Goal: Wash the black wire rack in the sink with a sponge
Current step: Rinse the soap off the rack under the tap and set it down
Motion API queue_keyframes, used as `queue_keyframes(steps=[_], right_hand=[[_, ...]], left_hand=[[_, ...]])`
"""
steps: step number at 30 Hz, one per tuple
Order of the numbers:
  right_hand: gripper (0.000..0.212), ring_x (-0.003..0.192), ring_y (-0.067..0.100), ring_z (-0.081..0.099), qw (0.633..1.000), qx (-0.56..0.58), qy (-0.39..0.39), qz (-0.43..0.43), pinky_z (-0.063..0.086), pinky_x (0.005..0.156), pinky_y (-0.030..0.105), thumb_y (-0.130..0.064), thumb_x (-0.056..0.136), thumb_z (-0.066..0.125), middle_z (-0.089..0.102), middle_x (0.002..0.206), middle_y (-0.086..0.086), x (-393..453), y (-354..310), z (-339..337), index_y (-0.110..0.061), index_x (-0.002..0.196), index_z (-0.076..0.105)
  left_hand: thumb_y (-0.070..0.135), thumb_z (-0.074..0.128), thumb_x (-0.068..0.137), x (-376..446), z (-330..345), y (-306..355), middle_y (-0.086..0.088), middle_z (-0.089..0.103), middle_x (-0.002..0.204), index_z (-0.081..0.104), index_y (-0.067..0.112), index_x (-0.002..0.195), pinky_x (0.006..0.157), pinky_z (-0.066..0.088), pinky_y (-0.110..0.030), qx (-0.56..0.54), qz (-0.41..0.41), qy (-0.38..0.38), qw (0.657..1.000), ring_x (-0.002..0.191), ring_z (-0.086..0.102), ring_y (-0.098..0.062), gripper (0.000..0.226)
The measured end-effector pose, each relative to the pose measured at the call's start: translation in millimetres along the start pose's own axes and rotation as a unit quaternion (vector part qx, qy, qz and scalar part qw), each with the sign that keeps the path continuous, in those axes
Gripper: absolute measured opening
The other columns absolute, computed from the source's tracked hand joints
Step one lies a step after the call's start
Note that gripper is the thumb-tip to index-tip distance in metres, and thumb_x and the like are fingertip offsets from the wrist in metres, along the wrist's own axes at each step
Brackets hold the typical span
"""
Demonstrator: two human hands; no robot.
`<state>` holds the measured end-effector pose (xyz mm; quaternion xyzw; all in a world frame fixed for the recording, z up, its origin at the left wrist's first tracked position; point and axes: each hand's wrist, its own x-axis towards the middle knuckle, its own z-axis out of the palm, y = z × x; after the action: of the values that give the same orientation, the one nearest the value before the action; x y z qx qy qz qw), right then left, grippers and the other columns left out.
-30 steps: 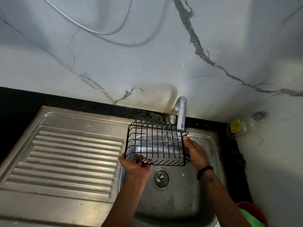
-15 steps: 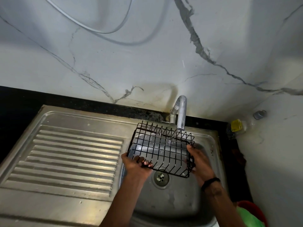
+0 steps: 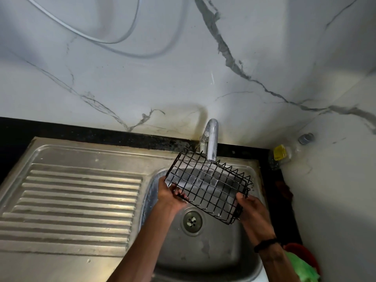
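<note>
With your left hand (image 3: 172,195) and right hand (image 3: 251,210) each gripping an end of the black wire rack (image 3: 207,186) under the curved chrome tap (image 3: 211,143), tilt it slowly so the thin stream reaches every wire (no sponge is visible).

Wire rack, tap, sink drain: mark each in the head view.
black wire rack (image 3: 207,183): head view, on the grid of its bottom panel.
tap (image 3: 212,143): head view, on the curved spout above the rack.
drain (image 3: 192,220): head view, on the strainer at the basin floor.
</note>
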<state>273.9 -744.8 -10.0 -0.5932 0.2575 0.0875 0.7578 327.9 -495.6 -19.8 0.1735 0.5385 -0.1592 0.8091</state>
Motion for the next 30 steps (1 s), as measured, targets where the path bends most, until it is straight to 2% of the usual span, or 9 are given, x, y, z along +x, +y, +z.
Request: queue_keyframes(steps=[6,9,14,16,20,22,25,28,30], right_hand=[[0.068,0.119,0.028,0.062,1.0,0.012,-0.017,0.005,0.046,0.1,0.05,-0.044,0.049,0.1,0.071,0.118,0.008,6.1,3.1,5.2,-0.022,0.105,0.069],[0.075,0.113,0.024,0.064,0.999,0.024,-0.024,0.002,0.05,0.094,0.046,-0.043,0.045,0.101,0.072,0.112,0.003,12.9,-4.8,17.8,-0.019,0.108,0.067],[0.034,0.1,0.015,0.068,0.997,0.04,-0.068,-0.019,0.05,0.083,0.037,-0.021,0.069,0.082,0.076,0.101,-0.003,20.4,-16.8,40.7,-0.019,0.101,0.071],[0.033,0.095,0.013,0.07,0.996,0.051,-0.068,-0.024,0.051,0.079,0.035,-0.021,0.067,0.082,0.076,0.1,-0.003,26.0,-18.6,44.9,-0.019,0.098,0.072],[0.039,0.098,0.02,0.066,0.996,0.074,-0.053,-0.024,0.055,0.079,0.032,-0.018,0.067,0.083,0.074,0.101,0.002,43.2,-23.1,50.6,-0.015,0.104,0.07],[0.034,0.095,0.018,0.065,0.995,0.077,-0.058,-0.034,0.054,0.084,0.035,-0.016,0.068,0.084,0.072,0.098,0.0,49.2,-28.3,53.7,-0.019,0.101,0.072],[0.039,0.089,0.01,0.07,0.994,0.065,-0.063,-0.059,0.05,0.089,0.041,-0.022,0.056,0.091,0.074,0.097,-0.007,51.5,-37.9,56.2,-0.026,0.091,0.074],[0.056,0.088,0.008,0.07,0.994,0.06,-0.051,-0.078,0.057,0.081,0.03,-0.027,0.047,0.096,0.074,0.096,-0.008,49.7,-46.8,54.6,-0.022,0.096,0.069],[0.054,0.088,0.009,0.069,0.994,0.058,-0.034,-0.087,0.058,0.075,0.023,-0.021,0.051,0.09,0.072,0.096,-0.005,46.4,-50.4,46.6,-0.019,0.099,0.065]], left_hand=[[0.058,0.056,0.097,9.3,-5.8,8.9,0.001,0.042,0.06,0.054,0.017,0.068,0.059,0.035,-0.029,-0.006,0.025,-0.01,1.0,0.055,0.037,-0.015,0.05],[0.059,0.054,0.097,9.0,-8.4,15.0,0.0,0.047,0.057,0.055,0.017,0.066,0.058,0.036,-0.028,-0.027,0.036,-0.021,0.999,0.052,0.043,-0.017,0.052],[0.055,0.054,0.096,2.5,-6.0,29.0,0.0,0.055,0.053,0.056,0.017,0.062,0.056,0.038,-0.027,-0.051,0.051,-0.041,0.997,0.044,0.052,-0.018,0.05],[0.056,0.052,0.098,-0.5,-3.3,34.3,0.0,0.057,0.054,0.056,0.017,0.063,0.06,0.039,-0.029,-0.055,0.051,-0.045,0.996,0.047,0.054,-0.018,0.053],[0.055,0.053,0.1,-4.0,4.5,43.8,-0.007,0.069,0.076,0.06,0.015,0.076,0.072,0.048,-0.032,-0.056,0.051,-0.037,0.996,0.065,0.061,-0.022,0.047],[0.052,0.056,0.099,-4.9,6.8,47.2,-0.01,0.073,0.087,0.061,0.015,0.089,0.083,0.053,-0.034,-0.05,0.051,-0.031,0.997,0.072,0.065,-0.024,0.038],[0.046,0.061,0.098,-4.9,8.4,48.9,-0.015,0.072,0.097,0.062,0.014,0.099,0.088,0.056,-0.043,-0.037,0.053,-0.026,0.998,0.09,0.066,-0.029,0.032],[0.046,0.063,0.098,-6.4,12.7,44.9,-0.019,0.069,0.11,0.061,0.012,0.101,0.088,0.053,-0.055,-0.026,0.05,-0.044,0.997,0.106,0.064,-0.035,0.033],[0.045,0.066,0.096,-6.4,18.6,40.3,-0.019,0.067,0.113,0.061,0.012,0.101,0.093,0.049,-0.062,-0.005,0.049,-0.049,0.998,0.11,0.064,-0.036,0.034]])
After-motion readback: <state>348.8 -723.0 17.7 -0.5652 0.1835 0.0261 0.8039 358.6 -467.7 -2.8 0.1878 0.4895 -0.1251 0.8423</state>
